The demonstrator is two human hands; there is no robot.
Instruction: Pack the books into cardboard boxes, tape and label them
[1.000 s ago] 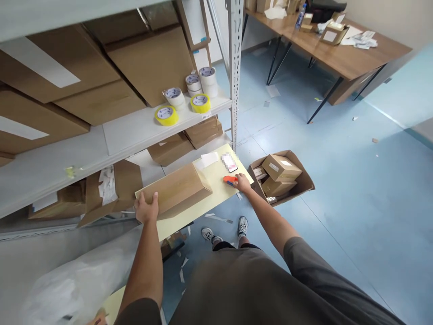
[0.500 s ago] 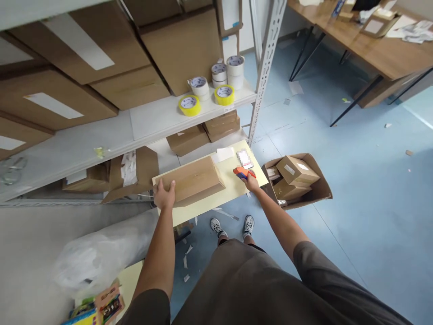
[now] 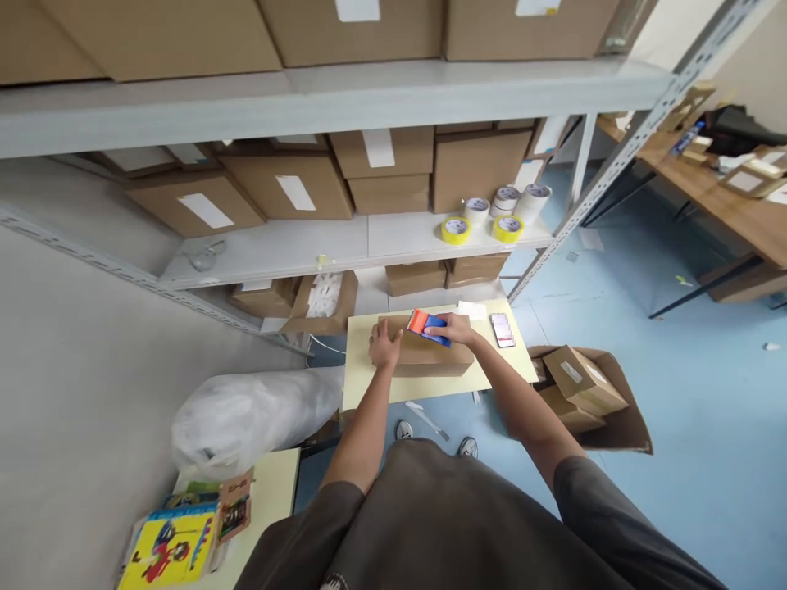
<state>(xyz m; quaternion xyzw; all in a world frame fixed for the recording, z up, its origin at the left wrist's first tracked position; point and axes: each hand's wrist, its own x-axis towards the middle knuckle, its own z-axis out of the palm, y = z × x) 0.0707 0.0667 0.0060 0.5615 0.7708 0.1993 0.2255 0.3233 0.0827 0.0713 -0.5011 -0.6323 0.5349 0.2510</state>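
Observation:
A long closed cardboard box point(image 3: 434, 361) lies on the small pale-yellow table point(image 3: 359, 382). My left hand point(image 3: 384, 348) grips its left end, thumb on the top face and fingers near the end edge. In my right hand point(image 3: 456, 328) is an orange-and-blue tape dispenser point(image 3: 419, 321), held over the middle of the box top. Whether the dispenser touches the cardboard I cannot tell. To the right of the box a phone point(image 3: 502, 329) lies on the table, and a white paper slip point(image 3: 471, 310) sits behind the box.
Yellow tape rolls point(image 3: 456, 230) and white tape rolls point(image 3: 476, 211) stand on the metal shelf point(image 3: 276, 246) behind the table. An open carton point(image 3: 636, 426) of boxes is on the floor at right. A plastic-wrapped roll point(image 3: 246, 414) lies at left, near picture books point(image 3: 169, 545).
My right hand has brought the tape dispenser from the table's right side leftward over the box. My left hand stays at the box's left end. The view has shifted, showing more shelving.

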